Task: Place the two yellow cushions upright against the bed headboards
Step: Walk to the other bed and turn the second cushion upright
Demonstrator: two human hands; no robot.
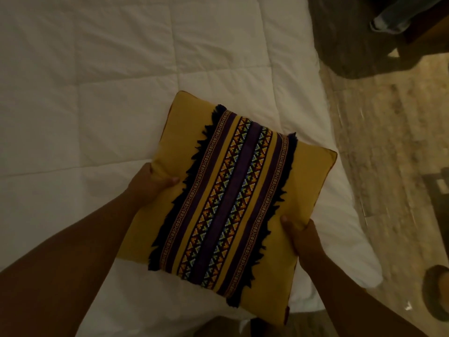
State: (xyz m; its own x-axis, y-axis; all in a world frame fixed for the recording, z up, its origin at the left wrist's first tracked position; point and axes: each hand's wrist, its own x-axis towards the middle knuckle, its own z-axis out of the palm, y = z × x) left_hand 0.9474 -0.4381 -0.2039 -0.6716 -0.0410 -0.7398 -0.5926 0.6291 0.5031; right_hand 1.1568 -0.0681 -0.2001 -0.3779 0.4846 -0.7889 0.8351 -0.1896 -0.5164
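Observation:
A square yellow cushion [194,132] with a purple patterned band and dark fringe down its middle is held flat, face up, over the corner of the bed. My left hand [148,186] grips its left edge, thumb on top. My right hand [301,237] grips its right edge, thumb on top. Only one cushion shows. No headboard is in view.
The bed's white quilted duvet [97,93] fills the left and top. Its edge runs down the right side, beside mottled stone floor [388,142]. A person's shoe and trouser leg [388,23] stand at the top right by dark furniture. My sandalled foot [437,290] shows at the lower right.

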